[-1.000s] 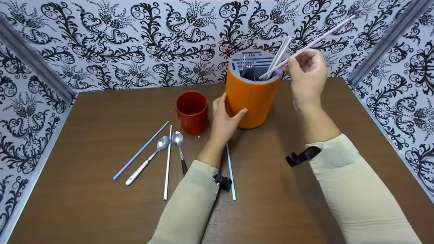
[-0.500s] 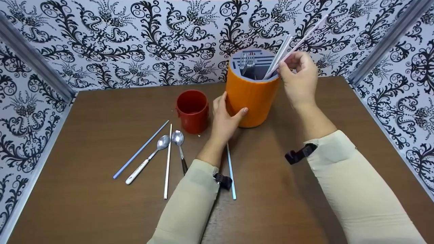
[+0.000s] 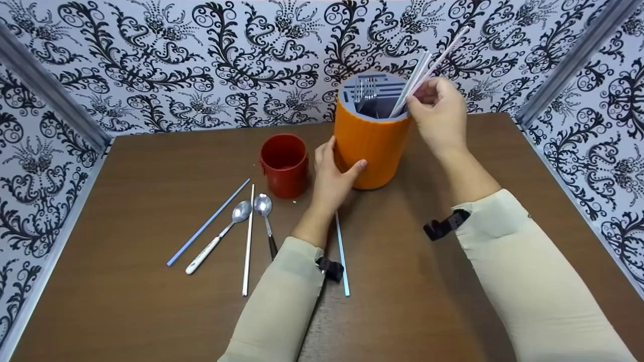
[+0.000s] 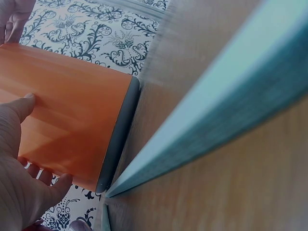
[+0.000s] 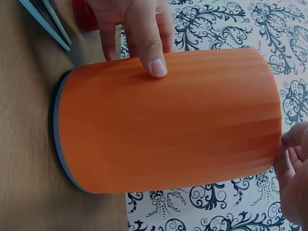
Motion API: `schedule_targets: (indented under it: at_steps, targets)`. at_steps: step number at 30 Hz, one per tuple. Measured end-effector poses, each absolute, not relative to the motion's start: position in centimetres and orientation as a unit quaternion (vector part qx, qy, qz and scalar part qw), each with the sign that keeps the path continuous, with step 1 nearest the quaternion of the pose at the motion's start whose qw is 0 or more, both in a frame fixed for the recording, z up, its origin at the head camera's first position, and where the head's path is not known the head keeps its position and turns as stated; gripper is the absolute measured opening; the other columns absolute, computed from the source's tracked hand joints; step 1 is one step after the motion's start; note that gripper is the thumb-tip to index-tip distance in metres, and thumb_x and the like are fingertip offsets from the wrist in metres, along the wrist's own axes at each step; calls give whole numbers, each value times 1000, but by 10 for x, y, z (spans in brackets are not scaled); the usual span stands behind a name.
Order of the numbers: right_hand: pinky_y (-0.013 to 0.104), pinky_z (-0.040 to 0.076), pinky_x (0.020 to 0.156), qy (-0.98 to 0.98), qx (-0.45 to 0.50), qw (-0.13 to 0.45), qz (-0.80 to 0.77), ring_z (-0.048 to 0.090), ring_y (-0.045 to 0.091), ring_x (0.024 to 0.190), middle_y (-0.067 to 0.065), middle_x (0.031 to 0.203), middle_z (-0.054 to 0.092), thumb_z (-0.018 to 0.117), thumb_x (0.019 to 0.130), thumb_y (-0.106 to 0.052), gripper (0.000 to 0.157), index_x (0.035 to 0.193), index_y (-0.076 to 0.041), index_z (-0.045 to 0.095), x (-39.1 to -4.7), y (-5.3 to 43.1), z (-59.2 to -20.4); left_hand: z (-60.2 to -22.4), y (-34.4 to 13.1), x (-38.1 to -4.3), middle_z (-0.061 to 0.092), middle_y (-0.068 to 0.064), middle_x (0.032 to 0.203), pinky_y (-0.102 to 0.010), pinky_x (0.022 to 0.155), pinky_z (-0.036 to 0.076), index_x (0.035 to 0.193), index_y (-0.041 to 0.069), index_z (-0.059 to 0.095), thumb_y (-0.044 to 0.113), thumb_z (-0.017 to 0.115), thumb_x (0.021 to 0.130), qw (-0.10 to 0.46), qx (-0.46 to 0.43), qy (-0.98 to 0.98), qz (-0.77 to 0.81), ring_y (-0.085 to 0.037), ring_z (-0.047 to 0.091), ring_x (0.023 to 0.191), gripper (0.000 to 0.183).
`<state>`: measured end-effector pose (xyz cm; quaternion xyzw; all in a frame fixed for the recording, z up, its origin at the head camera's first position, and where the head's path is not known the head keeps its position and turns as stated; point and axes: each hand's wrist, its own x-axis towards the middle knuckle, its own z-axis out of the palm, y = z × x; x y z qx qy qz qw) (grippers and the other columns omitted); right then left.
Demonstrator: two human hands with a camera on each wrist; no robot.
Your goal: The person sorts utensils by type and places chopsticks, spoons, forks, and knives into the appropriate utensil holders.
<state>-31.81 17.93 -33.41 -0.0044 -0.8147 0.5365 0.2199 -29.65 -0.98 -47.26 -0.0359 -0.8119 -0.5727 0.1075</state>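
An orange cylindrical utensil holder (image 3: 372, 151) with a grey slotted top stands upright on the table. My left hand (image 3: 332, 183) grips its lower left side, thumb across the front, as the left wrist view also shows with the hand (image 4: 24, 163) round the orange wall. My right hand (image 3: 443, 118) is at the rim and pinches a pale pink chopstick (image 3: 450, 46). That chopstick leans right, its lower end inside the holder. Beside it lean whitish chopsticks (image 3: 413, 78); forks (image 3: 366, 90) stand in the same top. The right wrist view shows the right fingers (image 5: 291, 156) at the rim.
Left of the holder stands a red cup (image 3: 285, 171). On the table lie a blue chopstick (image 3: 206, 226), a white-handled spoon (image 3: 216, 241), a white chopstick (image 3: 248, 246), a dark-handled spoon (image 3: 265, 211) and a light blue chopstick (image 3: 343, 256). A patterned wall (image 3: 216, 65) is behind.
My right hand has moved left and slightly down to the holder's rim. The pink chopstick has swung steeper and sunk lower into the holder. My left hand has stayed in place.
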Motion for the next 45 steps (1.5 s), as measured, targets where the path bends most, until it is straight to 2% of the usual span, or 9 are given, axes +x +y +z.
schedule_targets:
  at_steps: [13, 21, 26, 34, 41, 45]
  targets:
    - [18, 56, 85, -819, -9, 202, 536, 64, 12, 95, 0, 103, 66, 73, 93, -9, 17, 108, -6, 65, -318, 180, -333, -472, -9, -296, 39, -11, 156, -38, 127, 31, 160, 10, 36, 35, 81, 90, 101, -28, -815, -569, -24, 41, 144, 87]
    - [21, 56, 92, -795, -4, 219, 565, 65, 13, 99, 9, 109, 67, 72, 92, -5, 20, 110, -1, 66, -313, 177, -340, -471, -9, -296, 41, -13, 154, -38, 127, 31, 159, 7, 38, 33, 82, 90, 111, -31, -817, -565, -26, 42, 143, 87]
    - [21, 56, 94, -777, -1, 245, 580, 64, 12, 97, 4, 107, 64, 72, 92, -3, 18, 109, -1, 67, -308, 175, -346, -471, -9, -296, 42, -12, 154, -38, 127, 31, 159, 8, 38, 34, 83, 89, 112, -29, -819, -563, -26, 42, 143, 87]
    - [24, 56, 97, -736, 17, 279, 617, 65, 15, 100, -1, 103, 60, 72, 91, 1, 21, 109, 8, 65, -298, 174, -354, -471, -9, -297, 42, -12, 154, -38, 127, 31, 160, 9, 38, 34, 82, 90, 110, -28, -818, -563, -25, 42, 143, 87]
    - [23, 55, 91, -706, 4, 288, 647, 64, 13, 92, 1, 97, 64, 73, 90, 1, 12, 99, -3, 67, -289, 173, -360, -472, -9, -297, 41, -12, 155, -37, 127, 31, 159, 7, 37, 33, 83, 90, 114, -30, -814, -569, -26, 41, 144, 87]
    - [23, 54, 86, -694, -11, 277, 665, 62, 14, 88, 2, 95, 63, 74, 89, 1, 14, 95, -9, 67, -283, 172, -366, -472, -9, -297, 41, -12, 155, -37, 127, 31, 159, 7, 37, 32, 83, 89, 113, -29, -812, -572, -25, 41, 145, 87]
